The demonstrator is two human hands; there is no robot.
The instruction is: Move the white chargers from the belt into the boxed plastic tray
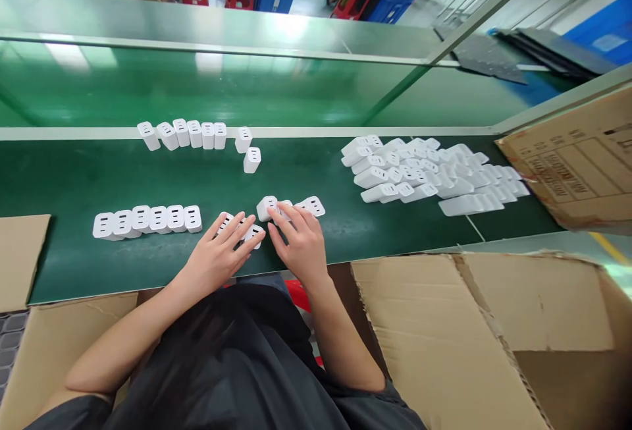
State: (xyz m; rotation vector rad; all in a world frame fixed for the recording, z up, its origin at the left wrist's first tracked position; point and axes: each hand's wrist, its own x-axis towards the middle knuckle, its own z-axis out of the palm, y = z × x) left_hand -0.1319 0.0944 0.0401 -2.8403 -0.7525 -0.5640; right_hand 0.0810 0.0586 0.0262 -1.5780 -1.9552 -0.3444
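Note:
Several white charger blocks with dark port slots stand on the green bench [172, 265]. My left hand [217, 252] lies over a small group of chargers [226, 220], fingers stretched out and apart; one charger [254, 236] shows by its fingertips. Just right of it, my right hand [302, 239] reaches over another short row, its fingers apart and the fingertips touching a charger [266, 208] at the row's left end. A further charger [314, 206] shows beyond its knuckles. The fingers partly hide both groups, and neither hand is visibly closed round a charger.
A neat row of chargers [148, 219] stands at left. More stand along the back ledge [195, 134], and a large cluster [409, 166] lies at right. A cardboard box [573, 160] borders the right end; an open carton [434, 324] stands below the front edge.

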